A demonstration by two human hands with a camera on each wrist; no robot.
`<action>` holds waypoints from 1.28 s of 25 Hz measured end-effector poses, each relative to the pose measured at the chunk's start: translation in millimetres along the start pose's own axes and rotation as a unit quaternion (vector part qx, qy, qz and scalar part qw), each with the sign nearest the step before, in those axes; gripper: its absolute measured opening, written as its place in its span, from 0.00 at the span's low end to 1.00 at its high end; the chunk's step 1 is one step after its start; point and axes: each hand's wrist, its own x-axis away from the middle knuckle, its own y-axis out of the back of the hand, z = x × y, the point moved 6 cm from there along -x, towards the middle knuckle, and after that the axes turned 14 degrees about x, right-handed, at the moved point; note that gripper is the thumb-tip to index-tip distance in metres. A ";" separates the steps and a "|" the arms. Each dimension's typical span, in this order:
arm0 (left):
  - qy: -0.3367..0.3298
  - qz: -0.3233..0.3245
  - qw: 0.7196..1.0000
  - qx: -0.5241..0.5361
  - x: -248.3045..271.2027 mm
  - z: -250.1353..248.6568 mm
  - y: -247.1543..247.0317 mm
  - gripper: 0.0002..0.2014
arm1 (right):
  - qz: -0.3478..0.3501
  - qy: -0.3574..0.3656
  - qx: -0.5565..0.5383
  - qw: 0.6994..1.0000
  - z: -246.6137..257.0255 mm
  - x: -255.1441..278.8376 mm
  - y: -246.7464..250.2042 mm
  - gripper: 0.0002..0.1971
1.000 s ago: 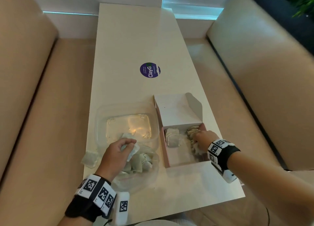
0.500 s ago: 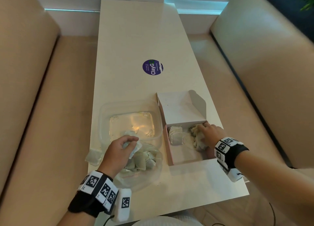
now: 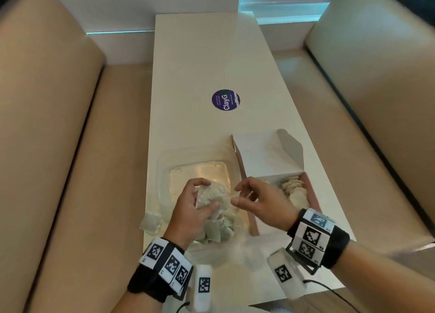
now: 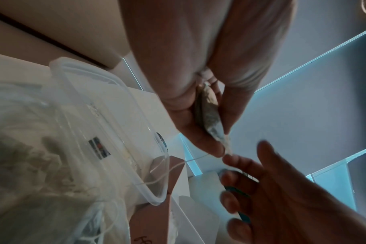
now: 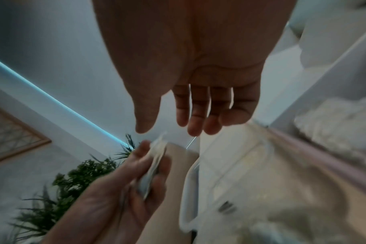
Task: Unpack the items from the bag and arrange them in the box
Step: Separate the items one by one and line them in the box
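White surface (image 3: 200,77), mid-frame: left hand (image 3: 188,209) pinches tea bag (image 3: 211,197); right hand (image 3: 261,202) empty, fingers loose, just right of it, probably touching.

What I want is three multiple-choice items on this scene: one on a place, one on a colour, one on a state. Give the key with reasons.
1. Where does the loose tea bag lie?
A. On the table, left of the clear container
B. Inside the box
C. On the sticker

2. What colour is the round sticker?
A. Red
B. Purple
C. Yellow

3. What state is the right hand in?
A. Gripping a tea bag
B. Open, holding nothing
C. Lying flat in the box

Key: 1 A, it lies on bare tabletop beside the container's left wall. 2 B, the head view shows a purple disc. 3 B, the right wrist view shows spread fingers with nothing held.
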 end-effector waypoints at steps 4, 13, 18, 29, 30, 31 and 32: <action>0.031 0.008 0.998 0.050 4.3 6.2 -0.3 0.26 | 0.011 -0.029 -0.165 0.986 7.2 -9.8 -32.7 0.17; 0.024 -0.058 0.996 0.066 5.0 17.8 27.1 0.12 | 0.013 0.000 -0.016 1.000 7.3 -5.5 -8.8 0.04; 0.034 -0.064 0.997 0.014 4.7 22.1 38.8 0.08 | 0.160 0.125 0.099 0.974 46.4 12.8 -15.3 0.05; 0.057 0.019 0.998 0.008 27.0 37.1 58.7 0.07 | 0.053 0.040 0.078 0.995 57.1 -32.7 -53.2 0.05; 0.054 0.005 0.998 -0.015 29.3 40.0 69.2 0.08 | 0.058 0.031 0.093 0.994 54.8 -44.5 -53.5 0.06; 0.054 -0.018 0.998 -0.033 32.0 43.8 82.7 0.08 | 0.063 0.019 0.115 0.991 51.0 -60.2 -53.9 0.07; 0.057 -0.045 0.996 -0.049 35.7 47.0 97.2 0.08 | 0.068 0.006 0.144 0.987 46.6 -77.4 -54.9 0.07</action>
